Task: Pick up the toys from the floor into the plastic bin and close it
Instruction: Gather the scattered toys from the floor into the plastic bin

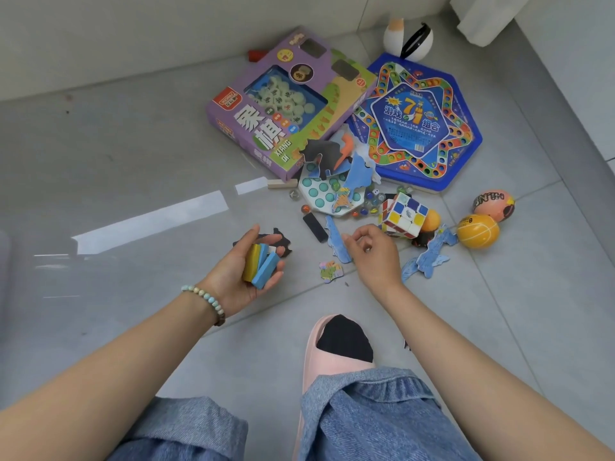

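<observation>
Grey floor tiles fill the view, meeting a pale wall at the far edge, with toys scattered in a heap ahead of a crouching person.

The left hand is palm up, its fingers curled round a small stack of blocks, one gold and the others blue. A bead bracelet circles that wrist. Just past its fingertips, partly hidden by the hand, a black puzzle piece lies flat on the floor.

The right hand is palm down with its fingers loosely curled. Its thumb tip sits at a long blue puzzle piece, and it cannot be told whether it is pinching that piece or only near it. Between the two hands lies a small multicoloured puzzle piece.

Just beyond the gap between the hands is a black block. Just beyond the right hand's knuckles a puzzle cube stands tilted. Further to that hand's outer side lie more blue puzzle pieces, an orange ball and a pink ball.

Further ahead of both hands are a white board with teal dots, marbles, a purple chess box and a blue hexagonal game board.

Below the hands, a pink slipper shows above denim trouser legs.
</observation>
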Demonstrator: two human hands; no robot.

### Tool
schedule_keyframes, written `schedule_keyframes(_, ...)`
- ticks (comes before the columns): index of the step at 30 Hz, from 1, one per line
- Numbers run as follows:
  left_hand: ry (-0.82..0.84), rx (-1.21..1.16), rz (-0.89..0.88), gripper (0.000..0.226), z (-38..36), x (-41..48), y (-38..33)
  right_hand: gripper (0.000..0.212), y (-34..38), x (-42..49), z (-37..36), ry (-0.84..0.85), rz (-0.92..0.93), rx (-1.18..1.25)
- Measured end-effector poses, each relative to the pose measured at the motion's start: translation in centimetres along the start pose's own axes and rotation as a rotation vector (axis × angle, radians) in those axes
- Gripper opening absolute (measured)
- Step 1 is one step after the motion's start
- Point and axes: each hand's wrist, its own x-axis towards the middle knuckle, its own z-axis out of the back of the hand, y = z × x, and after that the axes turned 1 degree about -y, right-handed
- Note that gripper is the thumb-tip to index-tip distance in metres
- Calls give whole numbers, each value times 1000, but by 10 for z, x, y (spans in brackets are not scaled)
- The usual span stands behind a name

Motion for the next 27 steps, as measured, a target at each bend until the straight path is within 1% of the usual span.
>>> schedule_keyframes(5,-61,169,-85,33,-1,3,-3,24,-7,-13,7,28,91,-223)
schedule_keyframes(7,-70,224,-129,35,0,5,-2,22,-15,-23,8,28,130,-319)
schedule_keyframes(9,-87,290,-161,36,0,5,1,21,-26,-35,8,19,155,-366)
schedule_keyframes(11,-119,407,-193,38,0,4,7,21,-35,-45,7,18,179,-393)
schedule_keyframes(14,-182,597,-273,37,0,4,15,20,-37,-51,9,78,241,-482)
schedule_keyframes(15,-193,616,-291,36,0,4,16,19,-37,-51,10,51,211,-444)
schedule_keyframes(16,-197,623,-296,36,-1,3,18,17,-36,-52,12,-29,127,-325)
schedule_keyframes(18,-188,634,-283,39,-1,4,19,18,-37,-54,21,-218,-44,-9)
schedule_keyframes(19,-184,646,-270,41,0,5,19,20,-39,-56,27,-236,-77,71)
schedule_keyframes(22,-187,669,-232,44,2,7,20,23,-56,-74,46,-105,-100,56)
schedule_keyframes(25,-156,655,-209,43,0,7,24,23,-77,-99,57,-142,-179,85)
schedule_keyframes(27,-137,654,-203,41,-3,7,27,23,-87,-114,56,-138,-219,87)
